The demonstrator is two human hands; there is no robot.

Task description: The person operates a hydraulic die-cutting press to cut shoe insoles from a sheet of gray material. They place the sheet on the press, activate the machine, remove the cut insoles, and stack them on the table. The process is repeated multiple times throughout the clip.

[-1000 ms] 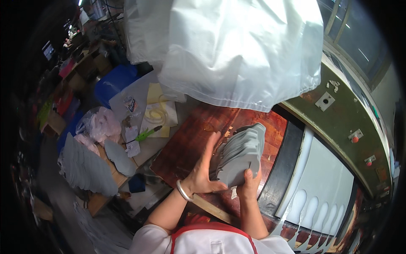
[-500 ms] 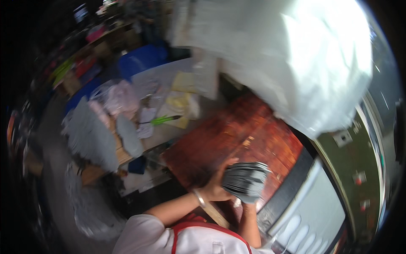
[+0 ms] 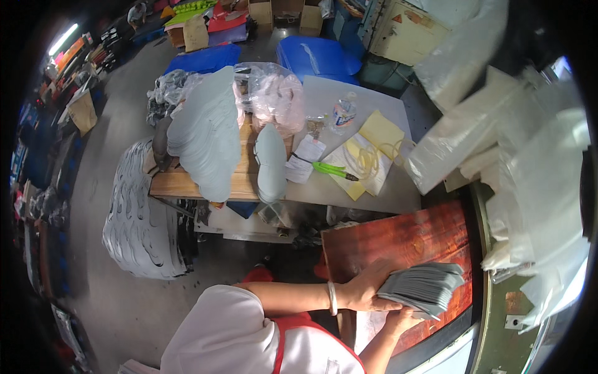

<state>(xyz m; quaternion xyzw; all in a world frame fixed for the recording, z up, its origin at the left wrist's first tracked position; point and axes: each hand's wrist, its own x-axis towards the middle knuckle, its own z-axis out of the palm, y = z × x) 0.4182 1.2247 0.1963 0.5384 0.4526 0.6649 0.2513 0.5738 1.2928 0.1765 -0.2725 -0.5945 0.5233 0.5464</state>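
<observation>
A thick stack of grey cut-out sheets (image 3: 427, 287), shaped like shoe insoles, is held above a red-brown wooden board (image 3: 392, 240). My left hand (image 3: 370, 288), with a pale bangle at its wrist, grips the stack's left end, thumb along the near side. From below, my right hand (image 3: 402, 319) closes on the stack's near edge; part of its fingers is hidden under the sheets. The sheets fan slightly, their edges facing up.
Beyond my left arm, a table bears a tall pile of grey insole shapes (image 3: 208, 134), a smaller pile (image 3: 270, 163), green-handled snips (image 3: 333, 169), yellow paper (image 3: 381, 129) and a bottle (image 3: 344, 112). Stacked grey offcut sheets (image 3: 140, 218) stand on the floor. Plastic sheeting (image 3: 461, 143) hangs at right.
My view has swung left, so the table and floor show more fully. Both hands still hold the stack, which now sits farther right in view, with its sheet edges turned upward.
</observation>
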